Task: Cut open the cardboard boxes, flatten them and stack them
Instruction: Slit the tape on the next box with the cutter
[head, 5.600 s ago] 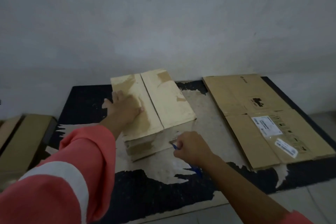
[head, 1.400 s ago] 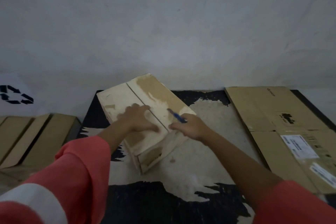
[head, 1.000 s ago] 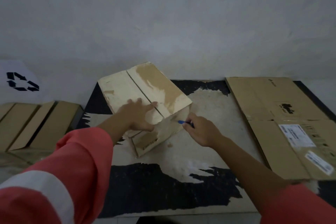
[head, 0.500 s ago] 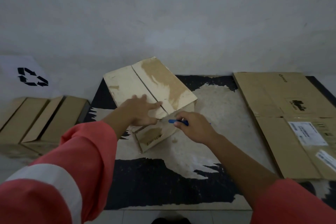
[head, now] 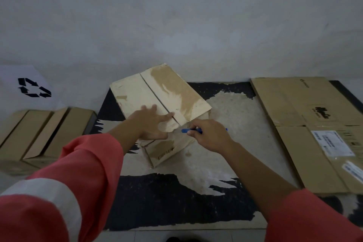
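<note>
A pale cardboard box [head: 172, 94] with torn patches stands in the middle of the worn black table [head: 176, 202], its two top flaps meeting at a seam. My left hand [head: 151, 124] presses flat on the near end of the left flap, fingers spread. My right hand [head: 208, 133] grips a blue cutter [head: 189, 130] at the box's near right corner, its tip pointing left towards the seam's near end. A flattened brown box [head: 306, 124] with white labels lies on the right of the table.
Several brown cardboard boxes [head: 39, 133] stand on the floor to the left, below a white sheet with a recycling symbol [head: 33, 87]. A grey wall runs close behind the table. The table's near edge [head: 176, 229] borders a tiled floor.
My right hand brought the cutter from the top seam down to the box's near right corner. My left hand slid towards the near end of the flap. The view shifted back slightly.
</note>
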